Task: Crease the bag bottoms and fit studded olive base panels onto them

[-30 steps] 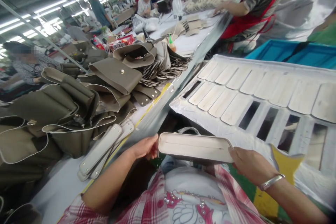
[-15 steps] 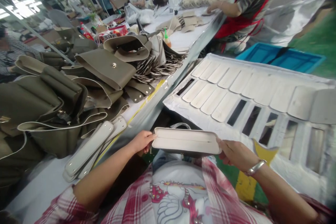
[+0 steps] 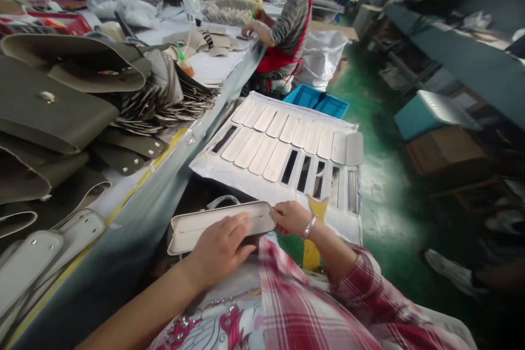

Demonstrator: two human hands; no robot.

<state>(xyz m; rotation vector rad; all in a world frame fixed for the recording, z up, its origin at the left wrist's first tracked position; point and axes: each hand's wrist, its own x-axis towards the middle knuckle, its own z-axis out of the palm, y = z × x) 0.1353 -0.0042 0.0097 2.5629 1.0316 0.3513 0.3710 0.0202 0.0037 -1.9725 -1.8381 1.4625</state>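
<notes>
A long cream panel point(image 3: 187, 234) with a raised rim and a slit-like line along its middle lies across in front of my body. Dark material shows beneath it, but I cannot tell whether the two are joined. My left hand point(image 3: 223, 246) rests over the panel's middle, fingers stretched out on its surface. At the panel's right end, my right hand point(image 3: 292, 217) pinches the rim between thumb and fingers. Just beyond stands a white-covered rack point(image 3: 262, 188), bearing rows of pale rounded strips point(image 3: 262, 154) and several dark slots.
Olive bags point(image 3: 53, 106) and riveted straps point(image 3: 30, 265) crowd the table at left, near its yellow-taped edge point(image 3: 100, 227). A glue bottle point(image 3: 185, 67) stands farther back. Past the rack are a blue crate point(image 3: 316, 101) and a seated co-worker point(image 3: 283, 33). Boxes point(image 3: 447, 145) stand at right.
My left hand has left the panel's left end and now lies on its middle. My right hand keeps its end. The view has swung right, showing more green floor.
</notes>
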